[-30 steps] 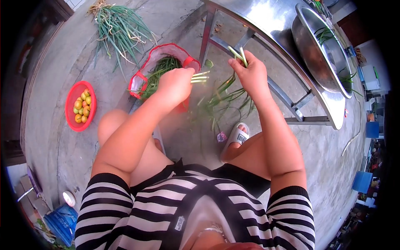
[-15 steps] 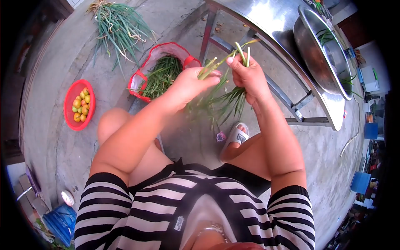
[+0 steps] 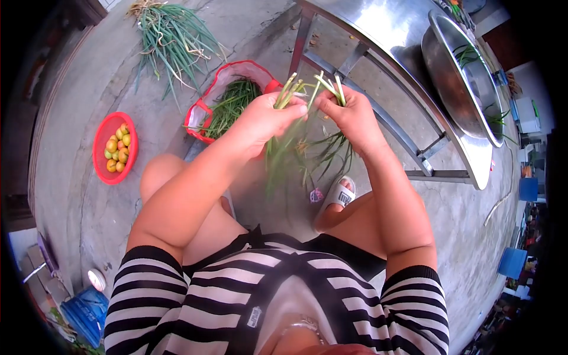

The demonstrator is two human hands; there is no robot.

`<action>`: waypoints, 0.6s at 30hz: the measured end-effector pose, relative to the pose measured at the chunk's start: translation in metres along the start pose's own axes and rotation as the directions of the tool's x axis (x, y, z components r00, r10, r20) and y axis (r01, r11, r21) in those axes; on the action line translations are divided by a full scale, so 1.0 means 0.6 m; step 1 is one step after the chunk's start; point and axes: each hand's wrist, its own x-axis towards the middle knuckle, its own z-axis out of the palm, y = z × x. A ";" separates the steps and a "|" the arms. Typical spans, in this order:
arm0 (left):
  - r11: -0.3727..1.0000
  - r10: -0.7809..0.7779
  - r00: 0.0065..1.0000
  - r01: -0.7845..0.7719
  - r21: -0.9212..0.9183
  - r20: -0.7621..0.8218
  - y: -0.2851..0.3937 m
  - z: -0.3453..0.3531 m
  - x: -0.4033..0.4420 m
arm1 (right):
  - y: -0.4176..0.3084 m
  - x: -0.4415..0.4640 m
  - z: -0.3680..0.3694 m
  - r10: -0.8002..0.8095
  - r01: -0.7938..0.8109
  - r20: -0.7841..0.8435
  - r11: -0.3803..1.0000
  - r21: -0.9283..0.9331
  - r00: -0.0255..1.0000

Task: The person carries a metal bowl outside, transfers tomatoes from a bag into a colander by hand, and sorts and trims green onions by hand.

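My left hand (image 3: 277, 117) is closed around a bunch of leafy green stalks (image 3: 286, 93), pale cut ends up, leaves hanging blurred below. Close beside it, my right hand (image 3: 350, 115) grips another few stalks (image 3: 339, 89) between thumb and fingers, and their narrow leaves (image 3: 334, 151) droop under the palm. One thin stalk (image 3: 315, 89) stands between the two hands; which hand has it I cannot tell. Past my left hand, a red-rimmed bag (image 3: 198, 112) holds a heap of similar greens (image 3: 234, 105).
Spring onions (image 3: 174, 38) lie on the concrete floor at far left. A red basket (image 3: 99, 148) of small yellow-orange fruit (image 3: 118, 148) sits nearer. On the right, a metal table (image 3: 378, 23) carries a large steel basin (image 3: 435, 71) with some greens. My sandalled foot (image 3: 340, 195) is below.
Both hands have shifted slightly, the left a little left and the right a little lower. The yellowish stalk that slanted across to my right hand no longer shows there.
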 end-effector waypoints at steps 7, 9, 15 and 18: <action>0.979 -0.175 0.982 0.181 -0.095 0.070 0.011 -0.014 -0.017 | -0.002 0.017 -0.043 -0.052 0.041 -0.353 0.998 -0.036 0.934; 0.970 -0.198 0.976 0.208 -0.125 0.087 0.012 -0.018 -0.019 | 0.003 0.023 -0.060 -0.049 0.037 -0.409 0.999 -0.036 0.911; 0.983 -0.149 0.986 0.155 -0.093 0.072 0.011 -0.032 -0.012 | 0.026 0.035 -0.076 -0.315 0.050 -0.333 0.789 -0.613 0.889; 0.994 -0.082 0.992 0.088 -0.062 0.095 0.028 -0.042 -0.014 | 0.030 0.031 -0.073 -0.268 -0.075 -0.325 0.656 -0.751 0.907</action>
